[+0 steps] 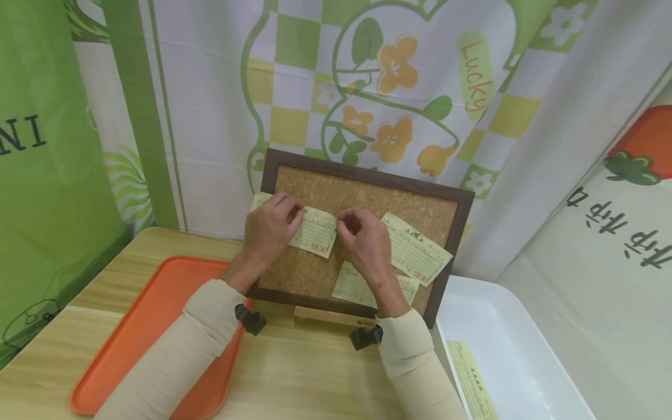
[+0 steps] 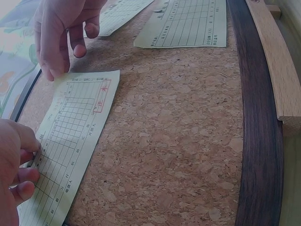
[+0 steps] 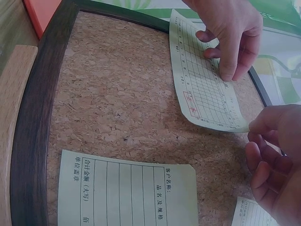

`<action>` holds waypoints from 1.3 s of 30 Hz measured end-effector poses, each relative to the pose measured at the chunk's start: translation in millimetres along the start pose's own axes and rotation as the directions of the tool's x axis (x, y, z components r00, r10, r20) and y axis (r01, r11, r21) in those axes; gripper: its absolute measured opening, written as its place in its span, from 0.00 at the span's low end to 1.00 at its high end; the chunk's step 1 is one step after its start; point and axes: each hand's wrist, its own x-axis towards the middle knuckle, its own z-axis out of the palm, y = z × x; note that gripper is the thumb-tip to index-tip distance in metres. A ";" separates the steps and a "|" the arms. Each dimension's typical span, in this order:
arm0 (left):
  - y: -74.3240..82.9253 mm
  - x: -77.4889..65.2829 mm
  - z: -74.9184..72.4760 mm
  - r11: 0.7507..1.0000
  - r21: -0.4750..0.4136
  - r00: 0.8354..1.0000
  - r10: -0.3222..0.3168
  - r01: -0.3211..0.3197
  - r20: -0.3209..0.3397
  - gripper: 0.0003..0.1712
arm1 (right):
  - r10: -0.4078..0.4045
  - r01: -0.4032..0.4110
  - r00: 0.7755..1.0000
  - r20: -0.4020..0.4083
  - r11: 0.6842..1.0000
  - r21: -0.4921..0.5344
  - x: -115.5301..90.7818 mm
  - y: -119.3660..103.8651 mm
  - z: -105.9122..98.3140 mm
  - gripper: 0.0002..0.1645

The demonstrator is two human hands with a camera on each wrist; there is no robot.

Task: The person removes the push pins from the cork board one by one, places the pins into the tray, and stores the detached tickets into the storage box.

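Observation:
A pale yellow receipt slip (image 1: 317,228) with a printed grid and red stamp lies against the left part of a framed cork board (image 1: 310,274). My left hand (image 1: 270,226) pinches the slip near the middle of its top edge; a small dark spot shows by those fingertips, too small to name. With thumb and forefinger my right hand (image 1: 367,240) pinches the slip's upper right corner. In the right wrist view the slip (image 3: 197,84) bows, its lower edge standing off the cork. Two more slips, a tilted one (image 1: 415,251) and a lower one (image 1: 350,284), are on the board's right side.
The board leans on a wooden stand (image 1: 325,315). An orange tray (image 1: 157,303) lies to the left on the wooden table (image 1: 294,373). At right stands a white tray (image 1: 517,338) with another yellow slip (image 1: 472,379) inside. A patterned curtain (image 1: 210,116) hangs behind.

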 end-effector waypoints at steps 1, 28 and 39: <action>0.0 0.0 0.0 1.000 -0.003 1.000 -0.001 0.001 0.002 0.03 | 0.002 -0.002 1.000 0.001 1.000 0.002 -0.1 0.1 0.2 0.04; -5.9 -0.2 1.5 0.999 -0.034 1.000 0.002 -0.001 0.025 0.04 | 0.015 -0.014 1.000 -0.002 0.999 0.042 -2.7 -0.2 1.3 0.04; 0.7 -1.6 -4.5 0.995 -0.088 0.997 0.046 -0.041 0.063 0.04 | 0.014 -0.014 1.000 -0.001 0.998 0.058 -5.4 -0.5 0.0 0.04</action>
